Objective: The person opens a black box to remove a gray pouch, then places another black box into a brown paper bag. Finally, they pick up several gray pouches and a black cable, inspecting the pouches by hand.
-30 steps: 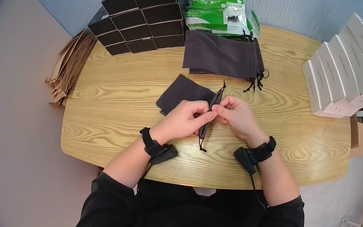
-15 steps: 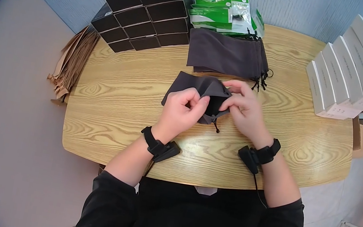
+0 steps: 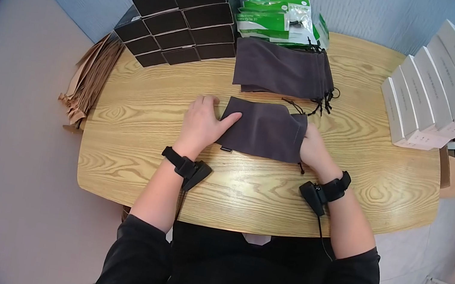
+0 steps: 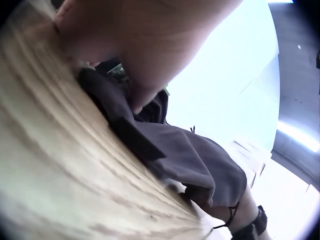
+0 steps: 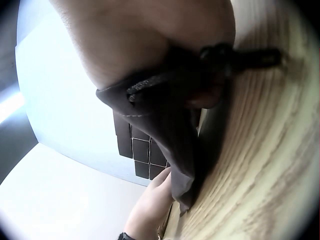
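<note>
A dark grey drawstring pouch [image 3: 263, 129] lies sideways in front of the person, its mouth to the right and a small tag [image 3: 226, 149] on its lower edge. My left hand [image 3: 202, 122] is at the closed end, thumb resting on the cloth and the other fingers spread beyond the edge. At the mouth, my right hand [image 3: 314, 150] reaches into the pouch, and the cloth hides most of its fingers. The right wrist view shows the pouch's rim [image 5: 130, 102] around that hand, with the black cord end [image 5: 260, 59] beside it.
Behind the pouch lies a stack of similar pouches [image 3: 283, 69]. Green-and-white packets [image 3: 266, 24] and stacked black boxes [image 3: 187, 25] stand at the back. White boxes [image 3: 429, 101] line the right side; brown paper bags [image 3: 89, 81] hang by the left edge.
The pouch, earlier pinched at its mouth by both hands, was opened and now lies flatter. My left hand has shifted left to the closed end; the right hand has gone into the mouth.
</note>
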Tool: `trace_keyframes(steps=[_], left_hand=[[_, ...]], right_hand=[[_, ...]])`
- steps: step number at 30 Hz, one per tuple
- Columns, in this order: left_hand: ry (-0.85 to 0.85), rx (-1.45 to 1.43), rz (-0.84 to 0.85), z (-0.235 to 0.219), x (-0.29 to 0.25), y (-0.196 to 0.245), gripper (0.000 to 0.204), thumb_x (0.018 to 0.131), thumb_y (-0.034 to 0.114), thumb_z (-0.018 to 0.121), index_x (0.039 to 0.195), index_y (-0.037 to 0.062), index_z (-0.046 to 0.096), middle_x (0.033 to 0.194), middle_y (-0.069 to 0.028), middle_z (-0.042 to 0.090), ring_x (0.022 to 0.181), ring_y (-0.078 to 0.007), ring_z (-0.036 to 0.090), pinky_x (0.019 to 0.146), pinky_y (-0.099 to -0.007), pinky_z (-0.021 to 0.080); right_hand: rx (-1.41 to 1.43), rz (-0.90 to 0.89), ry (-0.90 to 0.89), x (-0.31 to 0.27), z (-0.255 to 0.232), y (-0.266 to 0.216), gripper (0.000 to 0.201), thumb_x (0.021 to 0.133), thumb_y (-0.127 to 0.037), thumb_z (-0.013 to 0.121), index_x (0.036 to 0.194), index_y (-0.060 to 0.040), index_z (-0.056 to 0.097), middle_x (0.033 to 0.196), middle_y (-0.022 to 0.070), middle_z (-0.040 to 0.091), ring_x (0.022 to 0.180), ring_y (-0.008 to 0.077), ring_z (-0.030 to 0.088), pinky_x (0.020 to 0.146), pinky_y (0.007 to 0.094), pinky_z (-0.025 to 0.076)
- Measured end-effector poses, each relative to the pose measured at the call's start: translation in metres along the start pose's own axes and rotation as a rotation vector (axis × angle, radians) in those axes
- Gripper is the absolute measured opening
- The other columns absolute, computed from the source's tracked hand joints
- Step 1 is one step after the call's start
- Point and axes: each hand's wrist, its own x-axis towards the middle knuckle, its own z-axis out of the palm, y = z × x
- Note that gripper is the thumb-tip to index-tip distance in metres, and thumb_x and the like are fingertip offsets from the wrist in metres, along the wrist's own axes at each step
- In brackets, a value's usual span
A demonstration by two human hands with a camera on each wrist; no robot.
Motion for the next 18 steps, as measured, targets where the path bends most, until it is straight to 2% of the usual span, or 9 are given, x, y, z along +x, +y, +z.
trace_keyframes(steps=[1,3,7,9,10,12,13,15,18], left_hand=[[0.003,0.001,-0.001,-0.006,0.003,0.003,0.046,0.078,0.041,0.07,0.095,-0.0016,0.063,0.075,-0.0118,0.062,0.07,-0.0263,0.06,0.07,-0.0312,0.048],[-0.447,-0.193,-0.278,-0.022,0.012,0.015,0.043,0.077,0.039,0.071,0.09,-0.0008,0.061,0.072,-0.0114,0.062,0.069,-0.0278,0.059,0.066,-0.036,0.049],[-0.423,-0.269,-0.171,-0.014,0.01,0.014,0.037,0.081,0.033,0.069,0.089,-0.0004,0.056,0.07,-0.0098,0.06,0.064,-0.0233,0.057,0.064,-0.0329,0.048],[-0.257,-0.688,-0.282,-0.013,0.011,0.022,0.028,0.087,0.027,0.066,0.079,0.003,0.053,0.067,-0.0039,0.058,0.061,-0.0118,0.053,0.059,-0.0255,0.044],[-0.256,-0.689,-0.28,-0.01,0.012,0.022,0.028,0.087,0.027,0.066,0.079,0.003,0.053,0.067,-0.0039,0.058,0.061,-0.0118,0.053,0.059,-0.0255,0.044],[-0.148,-1.305,-0.342,-0.004,0.011,0.021,0.025,0.091,0.024,0.061,0.076,0.0071,0.05,0.068,0.0026,0.055,0.063,-0.0025,0.047,0.058,-0.0187,0.04],[-0.149,-1.305,-0.34,-0.005,0.012,0.023,0.025,0.091,0.024,0.061,0.076,0.0071,0.05,0.068,0.0026,0.055,0.063,-0.0025,0.047,0.058,-0.0187,0.04],[-0.076,-1.604,-0.404,-0.007,0.013,0.028,0.025,0.093,0.023,0.059,0.075,0.0093,0.048,0.07,0.0057,0.054,0.063,0.0005,0.044,0.057,-0.0162,0.037],[-0.047,-1.259,-0.314,-0.006,0.009,0.024,0.023,0.093,0.024,0.059,0.079,0.0083,0.05,0.072,0.005,0.056,0.063,-0.0002,0.046,0.058,-0.0163,0.039]], right_hand=[[-0.001,-0.002,-0.002,-0.001,0.0,-0.003,0.022,0.083,-0.003,0.064,0.104,0.0036,0.062,0.096,0.0075,0.067,0.086,0.0121,0.061,0.076,0.026,0.049],[-0.202,-0.009,-0.048,-0.004,0.0,-0.01,0.024,0.082,-0.003,0.065,0.105,0.0035,0.061,0.097,0.0075,0.067,0.084,0.0122,0.061,0.076,0.0255,0.049],[-0.149,0.0,-0.078,0.0,-0.004,-0.001,0.022,0.08,-0.003,0.066,0.1,0.0038,0.062,0.093,0.0069,0.067,0.082,0.0113,0.061,0.072,0.0255,0.05],[-0.146,0.007,-0.047,0.002,-0.006,0.001,0.016,0.077,-0.004,0.069,0.091,0.0034,0.064,0.087,0.0065,0.068,0.08,0.0095,0.06,0.068,0.0256,0.049],[-0.147,0.005,-0.047,0.003,-0.007,0.002,0.016,0.077,-0.004,0.069,0.091,0.0034,0.064,0.087,0.0065,0.068,0.08,0.0095,0.06,0.068,0.0256,0.049],[-0.098,0.029,0.014,0.006,-0.01,0.007,0.011,0.077,-0.005,0.069,0.083,0.0016,0.064,0.077,0.0054,0.066,0.073,0.0102,0.059,0.063,0.0275,0.048],[-0.098,0.029,0.016,0.007,-0.013,0.013,0.011,0.077,-0.005,0.069,0.083,0.0016,0.064,0.077,0.0054,0.066,0.073,0.0102,0.059,0.063,0.0275,0.048],[-0.289,-0.25,-0.101,0.008,-0.021,0.026,0.01,0.085,-0.004,0.061,0.094,0.0015,0.06,0.087,0.0047,0.062,0.08,0.0124,0.057,0.071,0.0265,0.048],[-0.532,-0.269,-0.081,0.001,-0.014,0.011,0.013,0.085,-0.006,0.061,0.096,0.0012,0.059,0.089,0.0061,0.061,0.083,0.0161,0.057,0.076,0.028,0.047]])
